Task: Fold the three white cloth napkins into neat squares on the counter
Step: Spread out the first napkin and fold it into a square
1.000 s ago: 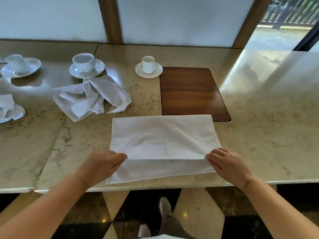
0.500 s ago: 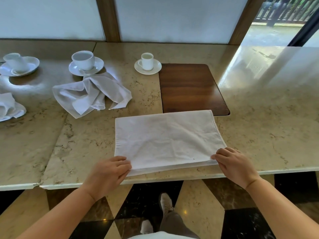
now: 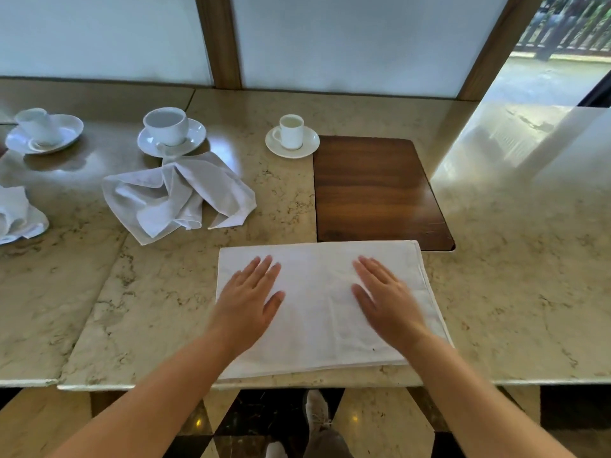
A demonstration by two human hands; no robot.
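Both hands lie flat, palms down, fingers straight and slightly spread, on a folded white napkin (image 3: pixel 317 309); neither grips anything. The left hand (image 3: pixel 246 300) presses the napkin's left half and the right hand (image 3: pixel 385 299) its right half. That napkin is a rectangle with its long axis running left to right, parallel to the near edge of the marble worktop (image 3: pixel 512 292), and it sits close to that edge. Its far right corner overlaps the near edge of a dark wooden inset panel (image 3: pixel 377 190).

Farther back on the left, a second white napkin (image 3: pixel 175 196) lies crumpled and unfolded. A third napkin (image 3: pixel 16 216) is bunched up at the far left edge of the view.

Three white cups stand on white saucers along the back. The small cup (image 3: pixel 291 131), just beside the wooden panel, holds a pale liquid. What the wide cup (image 3: pixel 165 125) and the leftmost cup (image 3: pixel 34 125) hold cannot be told.
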